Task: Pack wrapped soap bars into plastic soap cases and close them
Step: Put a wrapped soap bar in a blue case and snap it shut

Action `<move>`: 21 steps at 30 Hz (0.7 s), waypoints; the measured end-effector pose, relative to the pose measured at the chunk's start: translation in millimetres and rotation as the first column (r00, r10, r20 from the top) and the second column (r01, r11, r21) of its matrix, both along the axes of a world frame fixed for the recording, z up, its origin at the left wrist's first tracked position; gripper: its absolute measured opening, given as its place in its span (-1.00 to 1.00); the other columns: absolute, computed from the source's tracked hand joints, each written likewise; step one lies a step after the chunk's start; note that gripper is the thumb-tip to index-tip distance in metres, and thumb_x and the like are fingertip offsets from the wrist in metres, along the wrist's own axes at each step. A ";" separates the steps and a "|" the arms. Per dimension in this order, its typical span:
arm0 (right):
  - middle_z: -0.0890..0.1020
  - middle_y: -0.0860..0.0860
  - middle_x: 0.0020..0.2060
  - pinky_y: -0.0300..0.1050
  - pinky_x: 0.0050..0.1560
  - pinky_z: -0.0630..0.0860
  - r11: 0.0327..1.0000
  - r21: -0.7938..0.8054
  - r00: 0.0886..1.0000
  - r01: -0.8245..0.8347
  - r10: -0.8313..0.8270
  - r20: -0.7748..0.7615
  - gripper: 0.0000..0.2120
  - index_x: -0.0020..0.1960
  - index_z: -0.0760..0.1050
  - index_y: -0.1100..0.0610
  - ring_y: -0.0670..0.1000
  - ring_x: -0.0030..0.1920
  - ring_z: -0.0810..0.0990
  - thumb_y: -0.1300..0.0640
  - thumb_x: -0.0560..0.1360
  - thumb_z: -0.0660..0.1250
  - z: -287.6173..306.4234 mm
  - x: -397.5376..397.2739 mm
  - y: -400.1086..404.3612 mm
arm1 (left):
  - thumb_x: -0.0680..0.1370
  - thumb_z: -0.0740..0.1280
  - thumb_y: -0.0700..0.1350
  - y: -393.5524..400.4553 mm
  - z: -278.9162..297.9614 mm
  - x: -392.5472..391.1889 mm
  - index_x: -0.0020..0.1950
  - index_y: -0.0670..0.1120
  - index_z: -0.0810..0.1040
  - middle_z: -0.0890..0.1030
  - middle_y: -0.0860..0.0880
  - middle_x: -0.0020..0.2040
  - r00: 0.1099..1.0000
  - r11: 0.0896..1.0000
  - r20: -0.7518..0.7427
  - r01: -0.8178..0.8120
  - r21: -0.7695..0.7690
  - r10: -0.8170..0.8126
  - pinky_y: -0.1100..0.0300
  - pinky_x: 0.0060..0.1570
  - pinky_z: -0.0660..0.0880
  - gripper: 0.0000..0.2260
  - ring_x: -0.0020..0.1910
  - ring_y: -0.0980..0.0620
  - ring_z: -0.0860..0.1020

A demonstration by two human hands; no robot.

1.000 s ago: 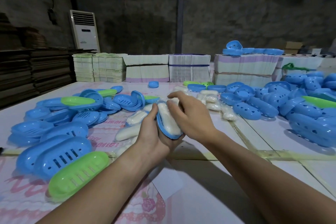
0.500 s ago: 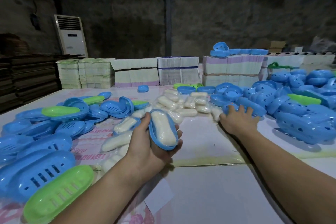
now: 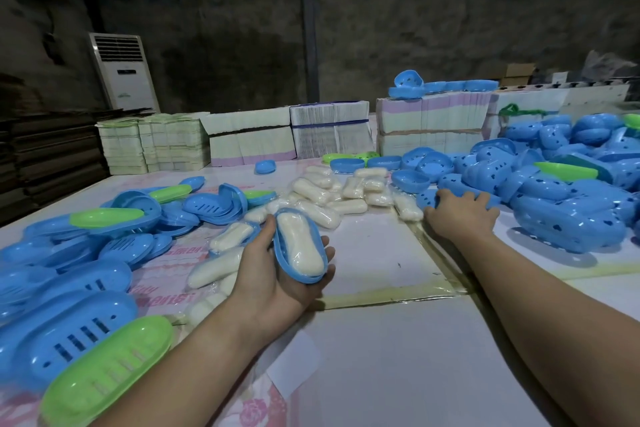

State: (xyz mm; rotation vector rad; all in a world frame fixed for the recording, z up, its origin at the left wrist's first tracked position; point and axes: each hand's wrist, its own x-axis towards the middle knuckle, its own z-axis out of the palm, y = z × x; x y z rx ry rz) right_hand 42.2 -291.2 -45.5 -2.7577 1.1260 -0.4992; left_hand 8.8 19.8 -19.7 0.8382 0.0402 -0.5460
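Note:
My left hand (image 3: 273,281) cradles a blue case half (image 3: 285,262) above the table's middle, with a white wrapped soap bar (image 3: 299,244) lying in it and no lid on top. My right hand (image 3: 462,215) lies palm down on a blue perforated case half (image 3: 427,198) at the edge of the right-hand heap, fingers curled over it. A loose pile of wrapped soap bars (image 3: 343,192) lies between the two hands.
Blue and green slotted case halves (image 3: 86,350) crowd the left side. A big heap of blue perforated halves (image 3: 568,204) fills the right. Stacked paper bundles (image 3: 329,132) line the back of the table (image 3: 398,357). An air conditioner (image 3: 123,71) stands behind.
My right hand left the soap in the held case and reached right to the heap of perforated halves. My left hand kept the filled case half.

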 end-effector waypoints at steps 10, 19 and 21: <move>0.44 0.27 0.22 0.18 0.24 0.28 0.999 -0.025 0.999 -0.026 0.027 0.024 -0.52 0.39 0.24 -0.04 0.27 0.28 0.31 -0.20 0.54 0.14 -4.8 -0.3 -1.7 | 0.59 0.24 0.25 1.7 -3.3 4.9 0.18 -0.16 0.60 0.62 -0.21 -0.05 1.000 1.000 0.012 0.016 -0.007 -0.016 0.00 -0.12 0.54 -0.51 -0.16 -0.14 0.60; 0.55 0.13 0.22 0.07 0.19 0.37 0.790 0.313 0.765 -0.527 0.281 0.579 -0.55 0.41 0.34 -0.11 0.17 0.21 0.45 -0.17 0.56 0.13 31.0 1.8 86.4 | 0.60 0.24 0.24 0.3 -4.2 8.4 0.21 -0.13 0.59 0.62 -0.21 -0.07 0.999 1.000 0.028 0.023 -0.015 -0.023 -0.01 -0.09 0.51 -0.52 -0.12 -0.15 0.60; 0.50 0.01 0.25 -0.04 0.07 0.40 0.604 0.366 0.649 -0.708 0.351 0.675 -0.53 0.40 0.36 -0.14 0.03 0.17 0.48 -0.19 0.52 0.14 39.8 -6.6 122.1 | 0.59 0.25 0.24 1.0 -3.8 9.0 0.18 -0.12 0.59 0.62 -0.20 -0.11 0.999 0.999 0.039 0.026 -0.025 -0.025 -0.02 -0.08 0.51 -0.55 -0.17 -0.14 0.60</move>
